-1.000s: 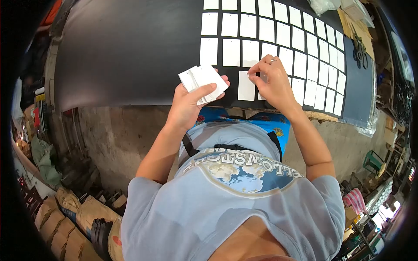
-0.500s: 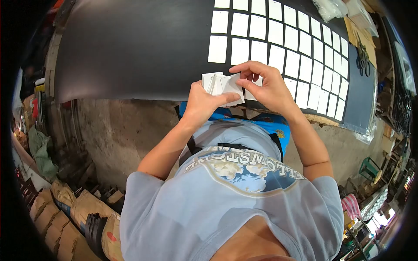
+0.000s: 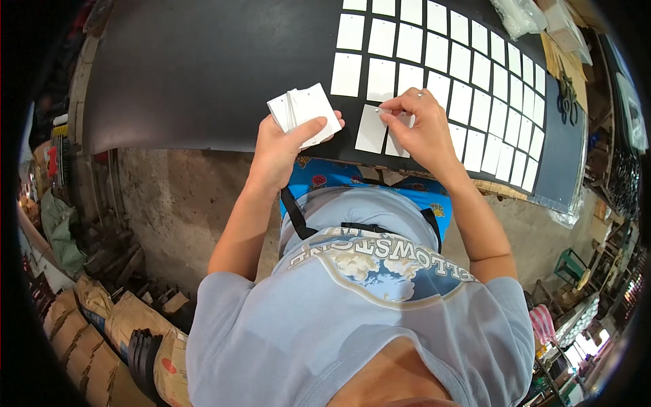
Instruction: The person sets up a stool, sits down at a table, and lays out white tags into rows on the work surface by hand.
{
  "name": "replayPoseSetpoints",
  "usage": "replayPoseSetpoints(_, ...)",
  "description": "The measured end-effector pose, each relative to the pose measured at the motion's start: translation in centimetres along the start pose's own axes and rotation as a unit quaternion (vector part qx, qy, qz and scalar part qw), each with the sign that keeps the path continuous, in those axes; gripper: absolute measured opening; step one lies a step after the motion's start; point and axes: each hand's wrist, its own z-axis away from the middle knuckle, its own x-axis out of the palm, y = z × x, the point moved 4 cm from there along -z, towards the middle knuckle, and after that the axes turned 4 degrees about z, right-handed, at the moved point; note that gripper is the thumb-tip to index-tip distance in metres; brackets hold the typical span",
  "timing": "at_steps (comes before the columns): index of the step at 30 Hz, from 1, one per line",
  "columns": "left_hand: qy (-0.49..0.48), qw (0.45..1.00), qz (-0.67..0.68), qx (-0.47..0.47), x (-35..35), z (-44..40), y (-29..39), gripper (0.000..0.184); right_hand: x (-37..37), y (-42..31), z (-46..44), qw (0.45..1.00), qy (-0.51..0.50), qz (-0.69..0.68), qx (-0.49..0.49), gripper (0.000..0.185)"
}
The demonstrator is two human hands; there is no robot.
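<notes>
My left hand [image 3: 281, 146] is closed around a stack of small white cards [image 3: 313, 112], fanned slightly, with the thumb pressed across the front. A thin pale strip [image 3: 291, 112] stands along the stack's left side; I cannot make out what it is. With thumb and fingers pinched together, my right hand [image 3: 424, 125] grips the top corner of a single white card [image 3: 369, 132]. That card lies in the row nearest the table's front edge, and whether it rests fully flat I cannot tell. Another card [image 3: 395, 146] is partly hidden beneath my right hand.
White cards [image 3: 346, 74] lie in several rows across the right half of the black tabletop [image 3: 203, 74]. Scissors [image 3: 567, 102] lie at the far right beside cardboard [image 3: 559, 54]. Clear plastic bags [image 3: 519, 17] sit at the back right. Brown sacks [image 3: 135, 322] stand at lower left.
My right hand has brought one card from the stack down to the front row. My left hand has moved left and away with the remaining stack, opening a gap between the hands.
</notes>
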Motion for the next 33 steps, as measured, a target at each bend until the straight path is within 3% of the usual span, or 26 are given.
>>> replayPoseSetpoints(4,0.037,0.996,-0.08,0.003,-0.4,0.2,-1.0,0.037,0.3,0.1,-0.2,0.999,0.012,0.038,-0.013,0.005)
replayPoseSetpoints(6,0.039,0.998,-0.055,0.01,-0.2,0.4,-1.0,0.034,0.4,0.1,-0.3,0.999,0.011,0.041,-0.014,0.004)
replayPoseSetpoints(12,0.014,0.992,-0.126,-0.013,0.2,0.6,-1.1,0.036,0.6,-1.0,-0.6,0.996,0.017,0.083,-0.041,0.018)
replayPoseSetpoints(15,0.009,0.992,-0.126,-0.01,0.1,0.5,-1.4,0.038,1.2,-2.8,-1.1,0.993,-0.027,-0.118,0.006,0.023)
replayPoseSetpoints(18,0.021,0.992,-0.125,0.018,-0.5,0.3,-1.5,0.038,2.5,-2.7,-1.4,0.984,-0.118,-0.125,0.05,0.024)
replayPoseSetpoints(20,0.038,0.99,-0.124,0.05,-1.1,0.2,-1.1,0.037,3.1,-2.4,-1.9,0.984,-0.11,-0.138,0.04,0.023)
replayPoseSetpoints(22,0.082,0.996,-0.006,0.018,-2.1,0.4,-0.5,0.038,3.4,-2.1,-2.2,0.992,-0.076,-0.095,0.039,0.022)
replayPoseSetpoints(26,0.069,0.995,0.036,0.065,-3.2,0.5,1.1,0.04,4.0,-2.4,-2.7,0.998,-0.029,-0.048,-0.015,0.019)
replayPoseSetpoints(29,0.052,0.997,0.028,0.057,-3.2,0.4,1.4,0.04,4.3,-2.6,-2.9,0.997,-0.071,0.028,-0.03,0.02)
replayPoseSetpoints(33,0.036,0.998,0.017,0.041,-2.8,0.1,1.2,0.038,4.6,-2.7,-2.7,0.996,-0.031,0.043,-0.07,0.021)
